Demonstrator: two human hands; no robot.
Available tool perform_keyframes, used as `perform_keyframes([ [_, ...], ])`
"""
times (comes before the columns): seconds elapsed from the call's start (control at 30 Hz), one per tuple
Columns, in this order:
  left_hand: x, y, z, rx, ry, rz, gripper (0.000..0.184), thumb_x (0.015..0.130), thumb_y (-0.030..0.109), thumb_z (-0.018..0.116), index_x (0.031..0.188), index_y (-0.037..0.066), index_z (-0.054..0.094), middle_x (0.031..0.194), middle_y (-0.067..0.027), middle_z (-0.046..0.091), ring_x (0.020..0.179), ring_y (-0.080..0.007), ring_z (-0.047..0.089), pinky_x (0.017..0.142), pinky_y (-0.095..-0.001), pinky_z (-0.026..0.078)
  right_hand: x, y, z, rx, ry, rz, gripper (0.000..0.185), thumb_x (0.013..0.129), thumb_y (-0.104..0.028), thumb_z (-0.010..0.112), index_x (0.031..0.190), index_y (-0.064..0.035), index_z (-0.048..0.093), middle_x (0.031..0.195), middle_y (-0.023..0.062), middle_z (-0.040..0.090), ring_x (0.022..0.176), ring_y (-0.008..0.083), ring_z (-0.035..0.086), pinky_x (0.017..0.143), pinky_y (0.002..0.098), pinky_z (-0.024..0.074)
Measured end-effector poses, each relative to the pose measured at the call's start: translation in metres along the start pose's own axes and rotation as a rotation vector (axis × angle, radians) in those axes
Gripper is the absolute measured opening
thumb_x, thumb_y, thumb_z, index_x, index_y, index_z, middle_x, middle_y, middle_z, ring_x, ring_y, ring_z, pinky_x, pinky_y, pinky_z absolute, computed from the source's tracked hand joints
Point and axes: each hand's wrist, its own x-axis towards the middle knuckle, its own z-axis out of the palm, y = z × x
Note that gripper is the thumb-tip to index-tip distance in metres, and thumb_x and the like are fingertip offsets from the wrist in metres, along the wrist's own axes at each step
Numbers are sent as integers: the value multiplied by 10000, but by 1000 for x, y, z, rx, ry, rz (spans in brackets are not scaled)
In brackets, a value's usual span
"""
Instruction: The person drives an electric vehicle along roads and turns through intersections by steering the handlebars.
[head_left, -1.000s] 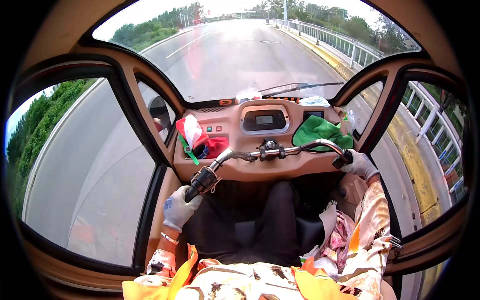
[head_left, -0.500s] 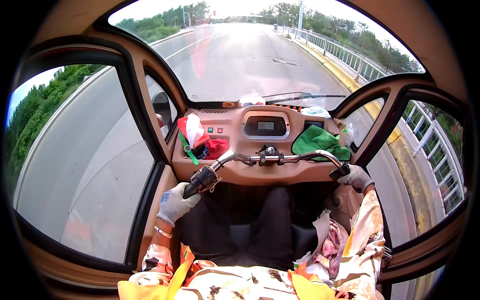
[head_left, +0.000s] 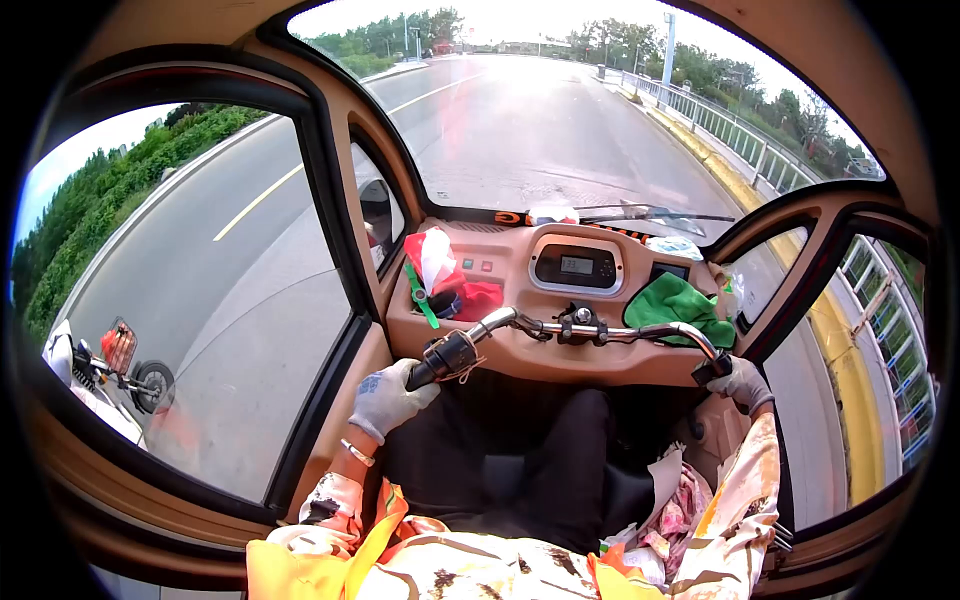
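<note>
A chrome handlebar [head_left: 640, 330] spans the cab in front of my knees. My left hand [head_left: 390, 400], in a pale work glove, is closed around its black left grip [head_left: 428, 372]. At the other end, my right hand [head_left: 742, 384], gloved too, wraps the right grip, which it largely hides. A cord is tied around the switch housing [head_left: 452, 352] beside the left grip. Behind the bar, the tan dashboard [head_left: 470, 345] carries a lit display [head_left: 576, 266], a green cloth [head_left: 680, 308] on the right and a red-and-white cloth [head_left: 434, 258] on the left.
Through the windshield a grey road [head_left: 540, 120] runs ahead. A yellow kerb [head_left: 850, 400] and white railing [head_left: 880, 300] line the right side. Outside the left window, a two-wheeler with a basket [head_left: 118, 346] is close by. Pink patterned fabric [head_left: 682, 505] lies by my right side.
The cab and handlebar have shifted right and slightly down in view. A two-wheeler has appeared outside the left window. Both hands keep their hold on the grips.
</note>
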Motion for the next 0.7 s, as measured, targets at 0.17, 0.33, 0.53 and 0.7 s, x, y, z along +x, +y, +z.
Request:
perform_keyframes([
  [0.17, -2, 1, 1, -1, 8, -28, 405, 844, 477, 760, 1095, 159, 759, 993, -148, 769, 948, -358, 740, 850, -444, 573, -1, -9, 0, -19, -4, 13, 414, 692, -72, 830, 1097, -62, 744, 878, 13, 711, 687, 127, 629, 616, 300, 538],
  [0.33, -3, 7, -4, -19, -7, -24, 438, 851, 465, 758, 1161, 156, 740, 1026, -148, 769, 982, -354, 737, 881, -441, 566, -3, -7, -1, 1, 2, -6, 323, 709, -104, 833, 1008, -49, 724, 811, 4, 686, 660, 128, 625, 604, 312, 540],
  [0.53, -4, -4, -1, -98, 25, 5, 424, 866, 399, 763, 1185, 125, 714, 1048, -148, 764, 989, -342, 736, 867, -424, 559, 22, 18, -2, -65, 16, -18, 343, 706, -88, 776, 1047, -82, 742, 747, 4, 677, 582, 110, 604, 537, 296, 493],
  [0.7, -2, -9, 4, -95, -33, 5, 386, 884, 392, 743, 1151, 117, 701, 1089, -135, 757, 1031, -337, 722, 890, -425, 546, 28, 16, -4, -65, 25, 79, 291, 725, -76, 749, 1013, -82, 711, 721, 6, 646, 552, 118, 578, 499, 292, 470],
])
